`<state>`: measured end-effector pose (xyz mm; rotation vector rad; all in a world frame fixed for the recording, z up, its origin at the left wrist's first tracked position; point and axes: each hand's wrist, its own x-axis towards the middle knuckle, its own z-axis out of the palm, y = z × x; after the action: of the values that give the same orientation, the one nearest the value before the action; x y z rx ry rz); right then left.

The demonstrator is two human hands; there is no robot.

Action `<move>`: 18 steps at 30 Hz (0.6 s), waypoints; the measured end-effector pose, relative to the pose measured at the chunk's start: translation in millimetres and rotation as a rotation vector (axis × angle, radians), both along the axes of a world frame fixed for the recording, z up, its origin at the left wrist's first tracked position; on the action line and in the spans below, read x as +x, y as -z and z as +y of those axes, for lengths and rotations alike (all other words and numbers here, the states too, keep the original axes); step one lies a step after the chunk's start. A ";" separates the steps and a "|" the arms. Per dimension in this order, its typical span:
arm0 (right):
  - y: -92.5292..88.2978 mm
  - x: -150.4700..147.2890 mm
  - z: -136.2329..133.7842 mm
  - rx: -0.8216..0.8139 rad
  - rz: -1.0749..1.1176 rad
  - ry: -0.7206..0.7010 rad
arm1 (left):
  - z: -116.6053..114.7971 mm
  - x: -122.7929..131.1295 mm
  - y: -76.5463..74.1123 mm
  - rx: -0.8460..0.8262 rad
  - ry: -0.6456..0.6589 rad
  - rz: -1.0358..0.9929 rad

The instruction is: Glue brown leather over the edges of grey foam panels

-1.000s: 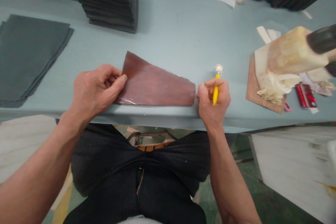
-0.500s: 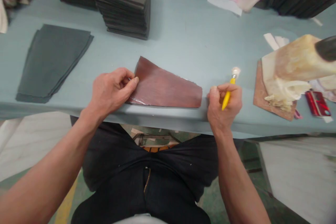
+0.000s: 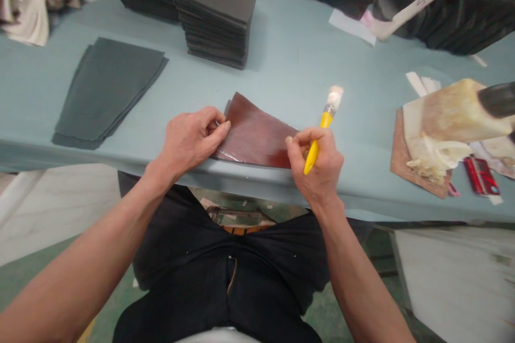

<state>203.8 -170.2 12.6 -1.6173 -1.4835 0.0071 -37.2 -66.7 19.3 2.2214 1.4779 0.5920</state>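
A reddish-brown, glossy tapered panel (image 3: 257,134) lies on the table near its front edge, wide end to the left. My left hand (image 3: 197,136) pinches the panel's left edge between thumb and fingers. In my right hand (image 3: 319,161) is a yellow-handled brush (image 3: 326,118), its whitish bristles pointing up and away from the panel. That hand's thumb and fingertips are at the panel's narrow right end and cover part of it; whether they grip the panel too, I cannot tell.
Dark tapered panels (image 3: 108,91) lie to the left. Behind stand stacks of dark pieces (image 3: 217,16). On the right, a glue-crusted whitish container (image 3: 446,110) rests on a brown board (image 3: 398,155), beside a red packet (image 3: 482,176). Black pieces with paper strips (image 3: 426,2) fill the back right.
My right hand has moved left with the brush, from beside the panel to its narrow end. The left hand still holds the left edge. The whole view has shifted slightly.
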 end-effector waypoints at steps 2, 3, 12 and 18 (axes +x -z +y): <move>0.2 -2.8 3.2 -0.026 -0.006 -0.031 | -0.4 0.2 -0.5 -0.006 -0.001 -0.003; 0.5 -4.2 4.4 -0.046 -0.009 -0.052 | -0.6 0.3 -0.8 -0.009 -0.001 -0.003; 10.6 -8.8 10.9 -0.198 0.018 -0.173 | -1.1 0.4 -1.3 -0.005 0.019 -0.010; 14.9 -9.7 12.5 -0.179 -0.063 -0.146 | -1.9 0.4 -2.4 -0.009 0.025 0.001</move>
<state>194.1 -157.7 -2.3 -1.6586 -1.6875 0.1765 -36.8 -68.7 21.7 2.2297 1.4486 0.5754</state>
